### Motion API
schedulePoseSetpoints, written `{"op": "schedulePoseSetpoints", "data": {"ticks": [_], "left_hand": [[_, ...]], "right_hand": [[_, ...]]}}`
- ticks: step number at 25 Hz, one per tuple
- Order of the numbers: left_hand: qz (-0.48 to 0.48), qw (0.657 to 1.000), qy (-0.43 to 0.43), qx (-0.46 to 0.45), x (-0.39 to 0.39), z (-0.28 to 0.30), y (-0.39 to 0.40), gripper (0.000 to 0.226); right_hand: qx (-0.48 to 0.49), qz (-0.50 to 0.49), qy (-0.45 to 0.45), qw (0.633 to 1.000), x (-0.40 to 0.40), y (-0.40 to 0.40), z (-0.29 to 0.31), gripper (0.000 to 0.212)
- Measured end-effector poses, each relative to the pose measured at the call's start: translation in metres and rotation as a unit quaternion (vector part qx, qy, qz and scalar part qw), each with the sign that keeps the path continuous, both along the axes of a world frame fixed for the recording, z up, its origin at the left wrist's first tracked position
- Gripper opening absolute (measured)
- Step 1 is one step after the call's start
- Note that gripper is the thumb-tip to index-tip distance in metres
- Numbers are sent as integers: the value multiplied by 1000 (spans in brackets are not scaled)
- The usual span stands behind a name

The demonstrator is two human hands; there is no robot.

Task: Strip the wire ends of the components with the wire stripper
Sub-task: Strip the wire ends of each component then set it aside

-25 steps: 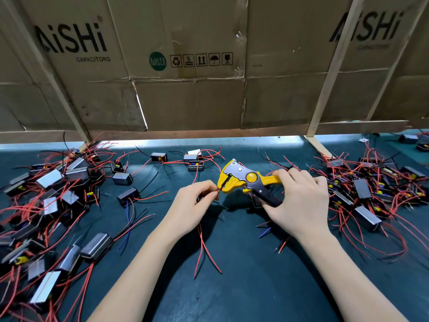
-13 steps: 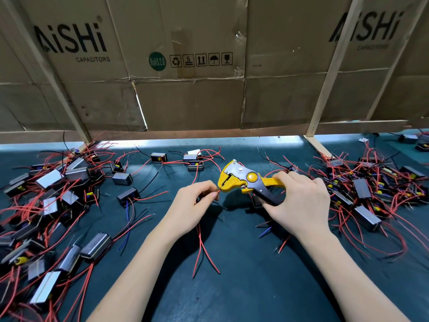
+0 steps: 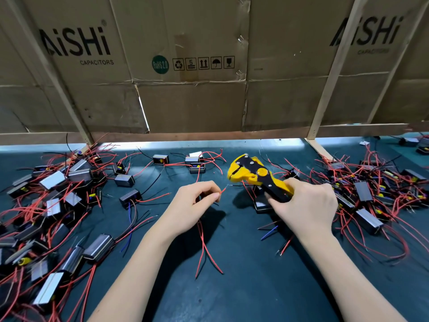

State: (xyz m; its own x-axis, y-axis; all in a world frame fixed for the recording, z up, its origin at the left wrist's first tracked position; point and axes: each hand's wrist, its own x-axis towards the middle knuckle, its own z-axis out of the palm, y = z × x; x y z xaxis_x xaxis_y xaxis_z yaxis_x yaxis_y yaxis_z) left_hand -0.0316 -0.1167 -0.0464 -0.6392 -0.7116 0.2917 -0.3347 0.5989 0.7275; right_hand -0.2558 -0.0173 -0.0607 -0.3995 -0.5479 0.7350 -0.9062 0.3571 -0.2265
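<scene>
- Since the earlier frames, the wire stripper [image 3: 254,176] has been drawn away to the right and lifted slightly; its yellow head, which was against the left fingertips, is now apart from them.
- A red wire [image 3: 223,189] is pinched between thumb and forefinger of the left hand [image 3: 193,205], and a thin bare strand is seen projecting from its tip toward the tool.
- The stripper's handles are gripped by the curled fingers of the right hand [image 3: 304,206].
- It is judged that this wire end has just been stripped, and that another end would be taken up next.
- The rest of the held wires hang below the left hand onto the dark green mat [image 3: 243,287].
- A component [image 3: 262,203] lies under the tool, partly hidden.
- Heaps of wired components are spread at the left [image 3: 55,205] and right [image 3: 376,196] of the mat.
- Behind the bench, flattened cardboard cartons [image 3: 185,101] printed "AiSHi CAPACITORS" are held by wooden battens [image 3: 329,89].
</scene>
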Motion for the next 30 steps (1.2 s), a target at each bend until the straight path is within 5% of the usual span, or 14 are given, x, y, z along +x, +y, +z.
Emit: {"op": "schedulePoseSetpoints", "data": {"ticks": [5, 8, 10, 12, 15, 17, 19, 22, 24, 27, 30], "left_hand": [[88, 996, 9, -30, 9, 1, -8, 15], [180, 973, -144, -7, 21, 5, -11, 64], [166, 950, -263, 9, 28, 6, -13, 68], [140, 948, -285, 21, 23, 3, -11, 57], [80, 983, -88, 141, -2, 3, 8, 53], [-69, 943, 90, 312, -20, 5, 25, 76], [-119, 943, 124, 286, -25, 6, 29, 86], [48, 994, 88, 41, -1, 12, 6, 51], [235, 963, 34, -123, 28, 14, -17, 26], [402, 907, -79, -97, 66, 10, -40, 21], [405, 891, -199, -48, 69, 1, -43, 13]], "right_hand": [[-14, -41, -12, 999, -16, 2, -5, 51], [-24, -24, -13, 999, -11, -1, -4, 55], [-24, -15, -16, 999, -11, -1, -4, 55], [-27, -15, -25, 999, -14, 0, -3, 53], [-37, -35, -67, 996, -18, 1, 1, 57], [-59, -41, -107, 992, -21, 3, 6, 59], [-102, -34, -147, 983, -25, 5, 11, 59], [-159, -5, -189, 969, -25, 7, 15, 57], [-170, 8, -176, 969, -22, 7, 15, 55], [-156, 16, -129, 979, -18, 6, 12, 54], [-130, 16, -79, 988, -17, 5, 8, 55]]}}
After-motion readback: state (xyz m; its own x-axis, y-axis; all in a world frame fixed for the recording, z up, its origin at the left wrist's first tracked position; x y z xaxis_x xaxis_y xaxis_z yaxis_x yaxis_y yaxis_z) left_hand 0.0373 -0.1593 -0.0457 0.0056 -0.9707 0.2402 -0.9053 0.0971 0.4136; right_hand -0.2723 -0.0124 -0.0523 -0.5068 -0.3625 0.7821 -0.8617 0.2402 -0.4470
